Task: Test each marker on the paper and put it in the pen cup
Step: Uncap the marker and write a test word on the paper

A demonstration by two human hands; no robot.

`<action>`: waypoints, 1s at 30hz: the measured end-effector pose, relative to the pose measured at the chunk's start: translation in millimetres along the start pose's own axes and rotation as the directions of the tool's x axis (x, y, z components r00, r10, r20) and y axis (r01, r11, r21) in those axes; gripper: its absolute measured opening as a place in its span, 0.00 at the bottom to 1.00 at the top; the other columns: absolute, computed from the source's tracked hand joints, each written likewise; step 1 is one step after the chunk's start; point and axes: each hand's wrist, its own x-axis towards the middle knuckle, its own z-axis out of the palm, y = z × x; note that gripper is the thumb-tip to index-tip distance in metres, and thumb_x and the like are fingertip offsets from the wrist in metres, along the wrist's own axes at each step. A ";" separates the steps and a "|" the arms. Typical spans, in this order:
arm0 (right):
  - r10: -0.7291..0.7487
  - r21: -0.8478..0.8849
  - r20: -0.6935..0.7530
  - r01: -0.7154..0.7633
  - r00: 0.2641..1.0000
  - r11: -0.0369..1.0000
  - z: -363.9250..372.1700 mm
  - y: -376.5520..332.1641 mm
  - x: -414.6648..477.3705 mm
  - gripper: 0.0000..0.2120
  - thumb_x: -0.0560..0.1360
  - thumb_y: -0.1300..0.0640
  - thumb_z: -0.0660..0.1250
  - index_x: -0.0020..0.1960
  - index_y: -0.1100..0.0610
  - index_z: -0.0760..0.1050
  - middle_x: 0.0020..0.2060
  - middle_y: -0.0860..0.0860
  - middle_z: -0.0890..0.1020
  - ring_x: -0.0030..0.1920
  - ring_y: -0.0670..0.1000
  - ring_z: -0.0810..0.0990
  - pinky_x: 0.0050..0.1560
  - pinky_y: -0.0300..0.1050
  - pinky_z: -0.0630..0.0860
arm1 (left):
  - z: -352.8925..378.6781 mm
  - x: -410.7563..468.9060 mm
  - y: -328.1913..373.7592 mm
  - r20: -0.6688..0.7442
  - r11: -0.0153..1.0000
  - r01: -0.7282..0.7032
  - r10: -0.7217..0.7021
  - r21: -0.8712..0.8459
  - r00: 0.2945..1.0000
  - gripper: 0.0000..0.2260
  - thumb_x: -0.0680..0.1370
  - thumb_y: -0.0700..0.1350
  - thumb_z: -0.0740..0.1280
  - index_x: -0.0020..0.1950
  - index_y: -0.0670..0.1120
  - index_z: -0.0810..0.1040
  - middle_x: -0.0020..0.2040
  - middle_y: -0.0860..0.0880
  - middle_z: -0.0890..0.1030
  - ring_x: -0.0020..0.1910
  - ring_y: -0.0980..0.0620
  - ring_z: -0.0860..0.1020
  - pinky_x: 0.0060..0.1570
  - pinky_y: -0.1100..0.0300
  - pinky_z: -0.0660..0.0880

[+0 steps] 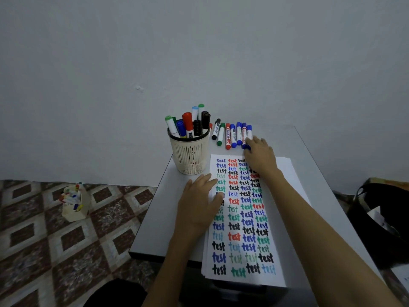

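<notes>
- Reaching over the far end of the paper (pixel 241 218), the right hand (pixel 261 156) lies on the right end of the row of markers (pixel 230 135). Its fingertips (pixel 249 144) touch a blue marker (pixel 246 147) there.
- Right grip: cannot tell whether the fingers have closed on that marker or only rest on it, as the hand hides most of the barrel.
- Left hand (pixel 199 207): flat, fingers straight, pressing on the paper's left edge. It holds nothing.
- Row lies on the tabletop (pixel 285 140) just beyond the paper, caps on: black, green, red, then several blue. One more red tip shows behind the pen cup (pixel 190 156).
- Pen cup stands at the paper's far left corner, just beside the row. It holds a bunch of upright markers in green, blue, red, black and pale blue.
- Progress, as a judgement: well past halfway. The cup is crowded, and the row waits to be tested and dropped in.
- Writing: the word "test" repeated down four columns in blue, red, black, green and pale blue, filling most of the top sheet. More sheets lie under it.
- Barrel labels carry print too small to read with confidence.
- Around: a small box (pixel 74 202) of coloured pens sits on the patterned floor (pixel 44 251) at left, with a dark bag (pixel 380 218) at right.
</notes>
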 end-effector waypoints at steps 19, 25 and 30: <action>0.450 0.959 -0.153 0.021 0.880 0.284 -66.0 -3.9 -46.4 0.09 0.79 0.55 0.65 0.49 0.61 0.74 0.37 0.53 0.78 0.33 0.47 0.78 0.32 0.39 0.76 | -2.3 -2.2 5.6 -0.071 0.993 -0.020 0.012 -0.112 0.997 0.21 0.79 0.52 0.61 0.71 0.47 0.67 0.71 0.50 0.68 0.69 0.55 0.63 0.71 0.54 0.58; 0.034 0.961 0.061 -0.068 0.998 0.268 -61.9 -31.5 -117.1 0.11 0.82 0.53 0.58 0.54 0.61 0.70 0.39 0.58 0.81 0.30 0.50 0.79 0.27 0.38 0.76 | -8.4 -9.5 20.5 -0.115 0.967 -0.165 0.145 -0.194 0.983 0.21 0.79 0.54 0.61 0.70 0.50 0.66 0.60 0.57 0.72 0.58 0.60 0.71 0.54 0.65 0.68; -0.061 0.971 0.227 -0.222 0.972 0.086 -45.9 -40.1 -139.3 0.15 0.74 0.62 0.70 0.56 0.66 0.71 0.37 0.61 0.80 0.28 0.51 0.77 0.29 0.43 0.76 | -7.9 -12.4 22.7 -0.105 0.932 -0.338 0.327 -0.129 0.939 0.12 0.81 0.43 0.56 0.60 0.40 0.74 0.52 0.43 0.79 0.49 0.47 0.78 0.48 0.58 0.75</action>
